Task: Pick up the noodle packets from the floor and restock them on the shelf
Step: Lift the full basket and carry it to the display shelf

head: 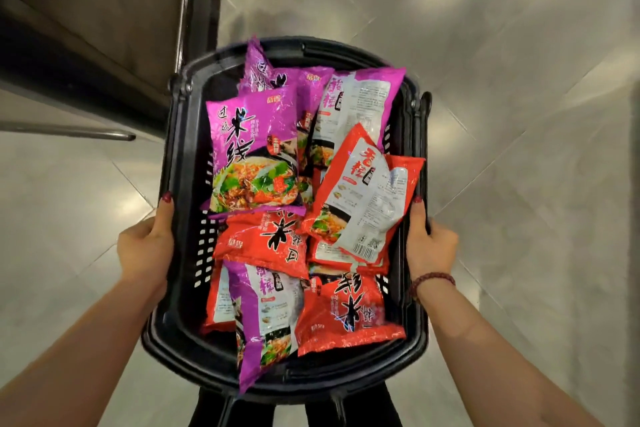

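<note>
at far left the dark metal shelf carries no packets in view, so restocking looks barely begun. the left hand curls round the left rim of the black slotted plastic basket. the glossy purple and red noodle packets lie heaped inside it, between both hands, with none on the visible grey tiled floor. the right hand grips the right rim.
</note>
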### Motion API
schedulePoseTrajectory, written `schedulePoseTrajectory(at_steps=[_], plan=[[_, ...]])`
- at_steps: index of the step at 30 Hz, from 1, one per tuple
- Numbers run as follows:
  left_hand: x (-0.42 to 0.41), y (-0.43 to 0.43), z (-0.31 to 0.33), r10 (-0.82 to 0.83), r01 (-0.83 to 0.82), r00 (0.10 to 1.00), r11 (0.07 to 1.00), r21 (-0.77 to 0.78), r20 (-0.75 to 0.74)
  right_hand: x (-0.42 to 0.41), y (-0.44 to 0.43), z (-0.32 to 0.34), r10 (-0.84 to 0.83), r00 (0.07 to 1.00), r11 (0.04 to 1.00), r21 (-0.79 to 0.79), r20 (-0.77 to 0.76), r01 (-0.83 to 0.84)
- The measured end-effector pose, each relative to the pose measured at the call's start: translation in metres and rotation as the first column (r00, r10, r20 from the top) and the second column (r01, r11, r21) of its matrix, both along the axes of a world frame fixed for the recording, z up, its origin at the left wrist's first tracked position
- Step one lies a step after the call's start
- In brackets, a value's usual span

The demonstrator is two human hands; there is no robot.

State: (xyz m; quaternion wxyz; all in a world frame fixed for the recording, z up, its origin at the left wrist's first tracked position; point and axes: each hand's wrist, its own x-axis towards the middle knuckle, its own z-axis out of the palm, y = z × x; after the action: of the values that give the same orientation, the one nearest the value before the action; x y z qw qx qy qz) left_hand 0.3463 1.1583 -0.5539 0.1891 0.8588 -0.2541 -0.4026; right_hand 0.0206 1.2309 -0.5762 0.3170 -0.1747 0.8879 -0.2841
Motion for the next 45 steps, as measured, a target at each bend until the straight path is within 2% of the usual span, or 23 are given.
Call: schedulePoseTrajectory(at_steps=[6,10,13,15,18,20,25,27,36,40,45], plan=[[-0.056,-0.054,0.057,-0.010,0.007,0.999,0.998,-0.057,-0.052,-0.061,-0.050,0.062,-0.052,0.998,0.997,-0.053,0.035,0.054],[-0.084,-0.111,0.080,0.000,-0.011,0.996,0.993,-0.118,-0.090,-0.090,-0.111,0.109,-0.021,0.998,0.995,-0.104,-0.055,0.015],[-0.101,-0.165,0.091,0.006,-0.018,0.997,0.987,-0.158,-0.076,-0.106,-0.160,0.129,0.006,0.994,0.996,-0.092,-0.106,-0.015],[-0.110,-0.208,0.096,0.004,-0.011,0.999,0.985,-0.172,-0.041,-0.114,-0.198,0.134,-0.012,0.994,0.995,-0.101,-0.113,0.001],[-0.120,-0.279,0.099,-0.017,-0.002,0.996,0.975,-0.222,-0.085,-0.123,-0.260,0.143,-0.064,0.993,0.988,-0.146,-0.103,0.049],[-0.125,-0.322,0.100,-0.048,0.032,0.997,0.970,-0.241,-0.059,-0.129,-0.300,0.147,-0.072,0.991,0.989,-0.135,-0.110,0.057],[-0.145,-0.431,0.099,-0.055,0.039,0.997,0.963,-0.267,-0.052,-0.147,-0.402,0.147,-0.117,0.992,0.980,-0.165,-0.044,0.108],[-0.154,-0.474,0.087,-0.036,0.010,0.995,0.964,-0.264,-0.096,-0.159,-0.447,0.142,-0.115,0.993,0.979,-0.171,-0.018,0.110],[-0.190,-0.652,0.038,0.057,-0.097,0.986,0.960,-0.262,-0.157,-0.208,-0.643,0.102,-0.040,0.990,0.982,-0.186,-0.133,0.015],[-0.195,-0.729,0.030,0.036,-0.059,0.996,0.958,-0.280,-0.085,-0.209,-0.719,0.085,-0.048,0.991,0.985,-0.168,-0.121,0.028],[-0.191,-0.819,0.023,-0.037,0.048,0.998,0.974,-0.221,0.054,-0.200,-0.799,0.062,-0.070,0.994,0.991,-0.118,-0.080,0.060]])
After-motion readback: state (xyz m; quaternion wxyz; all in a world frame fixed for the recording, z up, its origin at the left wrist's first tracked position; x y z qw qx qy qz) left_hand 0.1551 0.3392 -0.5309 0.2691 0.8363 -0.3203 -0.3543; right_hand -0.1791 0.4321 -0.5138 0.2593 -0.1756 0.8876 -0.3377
